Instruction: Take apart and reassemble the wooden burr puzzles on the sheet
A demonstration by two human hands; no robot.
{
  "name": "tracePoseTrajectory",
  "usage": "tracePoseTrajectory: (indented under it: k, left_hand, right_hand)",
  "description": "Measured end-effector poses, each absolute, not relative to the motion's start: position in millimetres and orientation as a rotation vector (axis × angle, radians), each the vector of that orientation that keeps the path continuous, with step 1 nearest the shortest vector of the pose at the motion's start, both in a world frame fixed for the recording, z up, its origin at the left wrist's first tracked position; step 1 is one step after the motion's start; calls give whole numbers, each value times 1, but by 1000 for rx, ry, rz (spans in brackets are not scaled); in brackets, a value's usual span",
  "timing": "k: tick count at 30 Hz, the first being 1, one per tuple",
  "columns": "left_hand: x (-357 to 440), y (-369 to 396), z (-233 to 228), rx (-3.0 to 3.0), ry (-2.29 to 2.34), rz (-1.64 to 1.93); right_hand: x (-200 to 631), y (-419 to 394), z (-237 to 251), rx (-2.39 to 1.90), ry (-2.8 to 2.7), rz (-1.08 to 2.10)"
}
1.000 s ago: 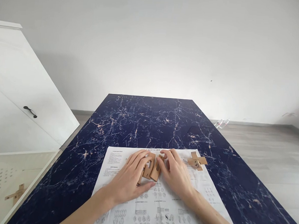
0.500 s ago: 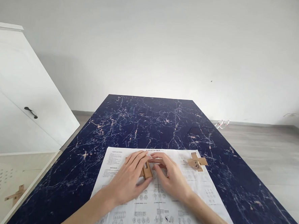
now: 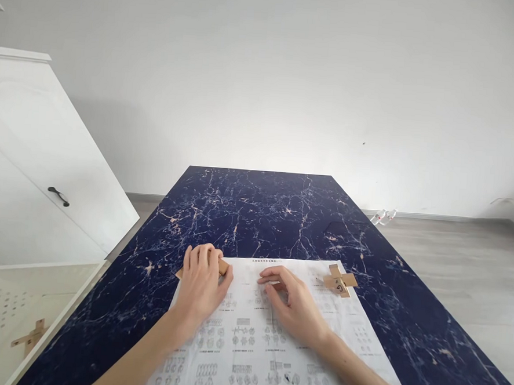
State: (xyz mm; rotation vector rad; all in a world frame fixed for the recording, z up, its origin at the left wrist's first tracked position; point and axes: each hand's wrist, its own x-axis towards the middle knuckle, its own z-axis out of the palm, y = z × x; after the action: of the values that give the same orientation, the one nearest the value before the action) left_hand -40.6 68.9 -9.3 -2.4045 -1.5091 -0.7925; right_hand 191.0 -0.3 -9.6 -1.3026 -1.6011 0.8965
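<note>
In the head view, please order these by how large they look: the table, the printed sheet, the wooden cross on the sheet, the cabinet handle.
1. Table
2. Sheet
3. Cross and handle: look about alike, and the cross is nearer the camera, so unranked.

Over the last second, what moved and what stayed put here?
The left hand carried the wooden pieces from the middle of the instruction sheet to its far left corner, and covers them there. The right hand let go and rests empty on the sheet. The wooden cross and table stayed.
</note>
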Motion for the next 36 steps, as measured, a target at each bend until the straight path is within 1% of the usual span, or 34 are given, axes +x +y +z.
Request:
tracePoseTrajectory:
  k: [4, 8, 12, 16, 24, 31, 36]
  left_hand:
    - [-43, 71, -6, -2422, -1451, -812]
    - [-31, 56, 5, -2724, -1223, -898]
    - [-18, 35, 12, -2997, -978, -812]
    - [-14, 27, 9, -3111, -838, -661]
    - [-13, 29, 8, -3162, -850, -629]
    - [-14, 27, 8, -3186, -897, -659]
    - [-15, 27, 5, -3196, -884, -736]
  right_hand:
    - [191, -1, -7, -1308, -1607, 884]
    - [191, -1, -7, -1300, -1617, 819]
    - [191, 0, -9, -1298, -1567, 796]
    - [192, 2, -11, -1310, -1405, 819]
    - [202, 8, -10, -1305, -1072, 998]
    - [212, 8, -5, -1323, -982, 974]
    - [220, -12, -6, -1356, -1006, 968]
